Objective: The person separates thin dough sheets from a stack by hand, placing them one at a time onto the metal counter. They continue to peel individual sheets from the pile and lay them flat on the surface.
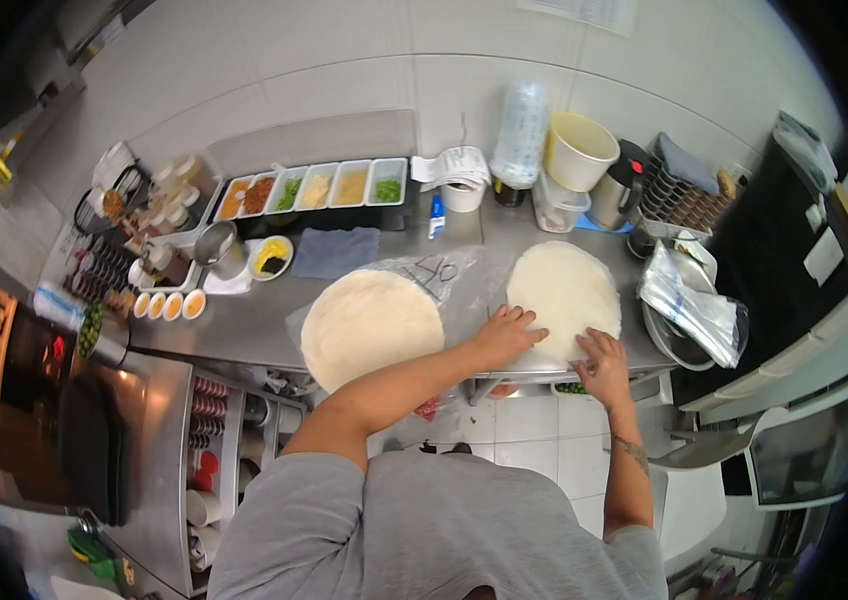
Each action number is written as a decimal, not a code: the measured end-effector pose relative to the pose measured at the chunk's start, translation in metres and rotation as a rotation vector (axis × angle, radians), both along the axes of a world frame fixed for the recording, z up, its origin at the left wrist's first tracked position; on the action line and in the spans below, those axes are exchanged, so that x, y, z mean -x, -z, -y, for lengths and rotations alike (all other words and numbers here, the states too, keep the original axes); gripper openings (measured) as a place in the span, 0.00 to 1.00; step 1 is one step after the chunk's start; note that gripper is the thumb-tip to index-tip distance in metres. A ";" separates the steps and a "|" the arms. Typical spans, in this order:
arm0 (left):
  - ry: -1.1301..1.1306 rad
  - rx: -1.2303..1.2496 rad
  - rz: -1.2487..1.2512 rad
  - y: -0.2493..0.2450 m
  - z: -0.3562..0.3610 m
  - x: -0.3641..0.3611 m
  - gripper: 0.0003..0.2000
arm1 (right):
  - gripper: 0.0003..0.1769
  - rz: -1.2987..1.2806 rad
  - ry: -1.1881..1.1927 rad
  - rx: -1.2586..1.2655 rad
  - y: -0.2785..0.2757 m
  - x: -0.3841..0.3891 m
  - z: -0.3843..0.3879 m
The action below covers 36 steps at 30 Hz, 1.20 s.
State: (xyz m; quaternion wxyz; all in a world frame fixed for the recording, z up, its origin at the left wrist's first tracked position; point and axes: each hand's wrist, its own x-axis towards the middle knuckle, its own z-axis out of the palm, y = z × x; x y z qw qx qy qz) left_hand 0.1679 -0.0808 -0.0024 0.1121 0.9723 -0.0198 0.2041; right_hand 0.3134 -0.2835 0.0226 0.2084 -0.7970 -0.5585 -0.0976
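A pale round sheet of dough [564, 290] lies at the front of the steel counter, between my two hands. My left hand [511, 337] reaches its near left edge with the fingers spread, some touching the dough. At the near right edge, my right hand [602, 366] has its fingers curled over the rim and its thumb close to them, pinching the dough edge. A second round dough sheet [372, 325] rests to the left on clear plastic film [434, 268], partly under my left forearm.
Behind stand white trays of toppings [334, 187], a grey cloth [336, 253], a yellowish bucket [581, 152] and a kettle [619, 187]. Plastic bags [689, 300] lie over a metal bowl at right. Several small orange-filled cups [172, 305] line the left. An open drawer [212, 450] sits below.
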 end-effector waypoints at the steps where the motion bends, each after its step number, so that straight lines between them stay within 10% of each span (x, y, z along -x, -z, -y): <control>1: -0.019 -0.005 0.020 -0.010 0.001 0.007 0.16 | 0.21 0.037 -0.008 -0.015 -0.012 0.007 -0.003; 9: -0.624 0.341 -0.199 -0.015 -0.015 0.118 0.09 | 0.12 -1.262 -0.131 -0.059 0.016 0.084 -0.096; 13: -0.597 0.394 -0.082 0.001 -0.031 0.128 0.07 | 0.12 -1.225 -0.150 0.020 0.034 0.131 -0.156; 19: -0.475 1.387 0.016 0.000 -0.059 0.156 0.05 | 0.08 -1.396 -0.034 -0.107 0.025 0.151 -0.174; 36: -0.504 1.514 0.222 0.001 -0.085 0.136 0.09 | 0.09 -1.195 -0.072 -0.103 0.021 0.151 -0.199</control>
